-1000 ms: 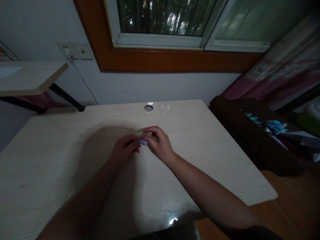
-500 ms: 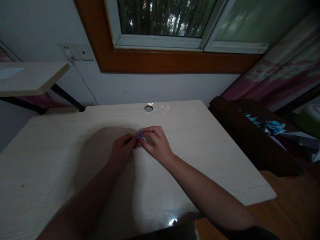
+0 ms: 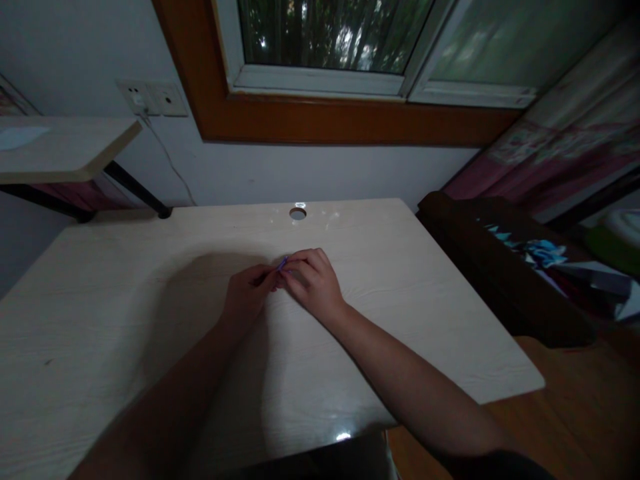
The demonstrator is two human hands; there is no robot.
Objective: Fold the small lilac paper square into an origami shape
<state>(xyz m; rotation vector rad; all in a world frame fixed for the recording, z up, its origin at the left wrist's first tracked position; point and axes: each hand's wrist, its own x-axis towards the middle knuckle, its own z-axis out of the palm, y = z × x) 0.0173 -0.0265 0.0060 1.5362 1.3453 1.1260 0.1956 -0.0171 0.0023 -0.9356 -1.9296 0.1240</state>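
Between my fingertips is a small purple folded piece (image 3: pixel 283 264) that looks like paper; most of it is hidden by the fingers. My left hand (image 3: pixel 246 290) is closed, pinching its left side with thumb and fingers. From the right, my right hand (image 3: pixel 315 280) pinches the same piece, fingers curled over it and thumb below. Both hands are held close together over the pale wood-grain table (image 3: pixel 350 360), and their shadow falls to the left.
A round hole (image 3: pixel 298 213) is cut near the table's back edge. At the left stands a raised shelf (image 3: pixel 70 150) on black legs. To the right, a dark wooden piece of furniture (image 3: pixel 465 267) holds crumpled blue material (image 3: pixel 543 253). A cable (image 3: pixel 167 157) hangs from a wall socket (image 3: pixel 150 98).
The purple piece shows less between my fingers and now looks narrower and more upright. Both hands stay nearly in place, fingertips slightly closer together. The view has shifted a little.
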